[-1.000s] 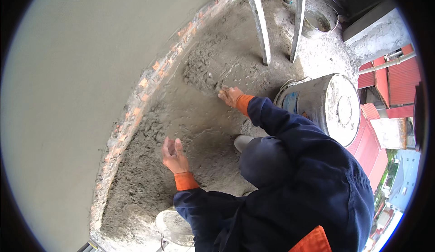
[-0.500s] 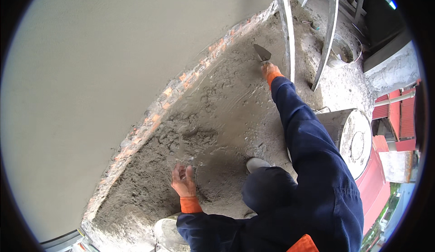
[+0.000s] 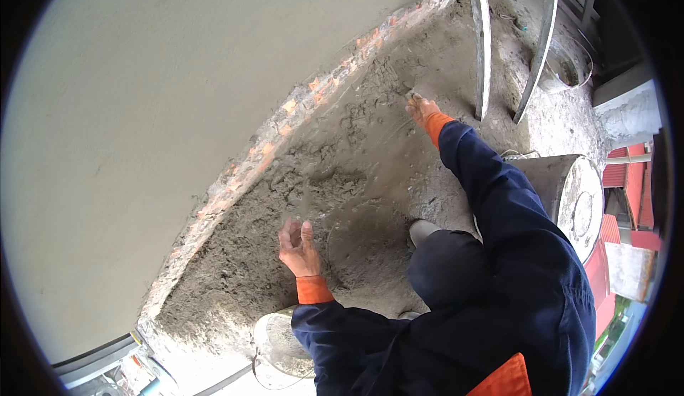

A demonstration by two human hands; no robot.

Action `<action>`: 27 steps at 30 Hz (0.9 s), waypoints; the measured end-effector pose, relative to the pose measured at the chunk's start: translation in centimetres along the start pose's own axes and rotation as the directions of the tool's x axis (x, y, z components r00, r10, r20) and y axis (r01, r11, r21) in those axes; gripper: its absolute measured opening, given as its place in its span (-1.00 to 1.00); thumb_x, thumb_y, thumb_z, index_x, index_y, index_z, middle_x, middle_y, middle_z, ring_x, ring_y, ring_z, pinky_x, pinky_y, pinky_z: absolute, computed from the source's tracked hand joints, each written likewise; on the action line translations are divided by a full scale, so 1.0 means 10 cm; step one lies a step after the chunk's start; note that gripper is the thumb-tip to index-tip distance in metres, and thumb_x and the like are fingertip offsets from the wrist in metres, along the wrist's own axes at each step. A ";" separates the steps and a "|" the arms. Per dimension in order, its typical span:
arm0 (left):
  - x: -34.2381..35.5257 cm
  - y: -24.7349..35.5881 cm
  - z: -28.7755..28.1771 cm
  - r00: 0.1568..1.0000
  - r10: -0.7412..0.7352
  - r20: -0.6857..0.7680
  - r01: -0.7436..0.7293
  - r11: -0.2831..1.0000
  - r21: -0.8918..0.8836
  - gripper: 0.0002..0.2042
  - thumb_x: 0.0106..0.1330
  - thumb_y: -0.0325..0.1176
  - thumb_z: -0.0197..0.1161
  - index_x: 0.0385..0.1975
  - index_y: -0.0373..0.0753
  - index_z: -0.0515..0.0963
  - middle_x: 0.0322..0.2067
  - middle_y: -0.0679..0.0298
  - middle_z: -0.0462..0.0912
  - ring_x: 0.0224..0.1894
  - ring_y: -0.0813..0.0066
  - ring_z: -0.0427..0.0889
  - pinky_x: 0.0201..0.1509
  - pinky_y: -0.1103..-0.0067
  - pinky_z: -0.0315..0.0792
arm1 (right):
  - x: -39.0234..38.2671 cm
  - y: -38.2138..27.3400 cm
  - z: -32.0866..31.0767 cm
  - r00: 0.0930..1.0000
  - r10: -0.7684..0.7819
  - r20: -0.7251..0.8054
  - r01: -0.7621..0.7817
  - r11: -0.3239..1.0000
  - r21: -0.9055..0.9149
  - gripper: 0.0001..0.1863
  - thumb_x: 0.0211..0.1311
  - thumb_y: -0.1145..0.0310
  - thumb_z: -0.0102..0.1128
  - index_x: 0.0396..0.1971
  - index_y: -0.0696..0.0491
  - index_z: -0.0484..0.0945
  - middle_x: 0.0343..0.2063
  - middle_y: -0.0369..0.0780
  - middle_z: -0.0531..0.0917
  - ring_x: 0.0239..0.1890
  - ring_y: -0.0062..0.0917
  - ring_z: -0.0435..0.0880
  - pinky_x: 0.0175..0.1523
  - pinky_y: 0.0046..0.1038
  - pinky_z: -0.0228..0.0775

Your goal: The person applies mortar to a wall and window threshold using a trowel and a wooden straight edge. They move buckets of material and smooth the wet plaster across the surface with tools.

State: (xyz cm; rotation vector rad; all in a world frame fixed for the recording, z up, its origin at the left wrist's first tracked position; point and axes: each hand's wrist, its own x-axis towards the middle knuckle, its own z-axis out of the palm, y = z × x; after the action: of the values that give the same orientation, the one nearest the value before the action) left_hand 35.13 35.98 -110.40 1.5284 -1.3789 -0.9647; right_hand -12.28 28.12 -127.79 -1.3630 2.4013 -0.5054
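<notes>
My right hand (image 3: 423, 109) is closed around the handle of a trowel (image 3: 409, 91), low over the wet grey mortar (image 3: 370, 146). The blade barely shows against the mortar, so its angle is hard to read. My left hand (image 3: 299, 246) hovers above rough, lumpy mortar on the near left side. Its fingers are loosely bent, the thumb stands apart, and nothing is in it. Smoother, wetter mortar lies between the two hands. Orange cuffs and dark blue sleeves cover my wrists and arms.
A smooth grey wall (image 3: 142, 111) with a strip of exposed brick (image 3: 267, 143) along its base borders the mortar. Two poles (image 3: 481, 47) stand at far right. A large drum (image 3: 563, 189) lies right of my arm. Buckets (image 3: 274, 339) stand near my left elbow and at far right (image 3: 563, 68).
The whole view has shifted a little. My right hand has drawn the trowel away from the poles, and its blade, plain before, barely shows. My left hand stays empty over the rough mortar.
</notes>
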 end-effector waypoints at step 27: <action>0.08 -0.12 0.17 0.999 0.045 -0.008 -0.044 0.990 0.136 -0.52 0.20 -0.21 0.31 0.02 -0.41 0.42 -0.30 0.11 0.61 -0.32 0.43 0.63 -0.25 0.57 0.51 | -0.76 -0.46 -0.37 0.936 -0.341 0.090 0.352 0.916 -0.194 -0.48 0.23 0.03 0.01 0.16 -0.09 0.31 -0.32 -0.01 0.64 -0.20 -0.08 0.61 -0.08 -0.18 0.44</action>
State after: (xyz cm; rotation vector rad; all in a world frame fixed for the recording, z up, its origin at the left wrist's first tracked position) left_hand 34.04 35.10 -112.14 1.5936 -1.4906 -0.8485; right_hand -6.78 32.98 -121.59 -1.8869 2.2241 -0.3014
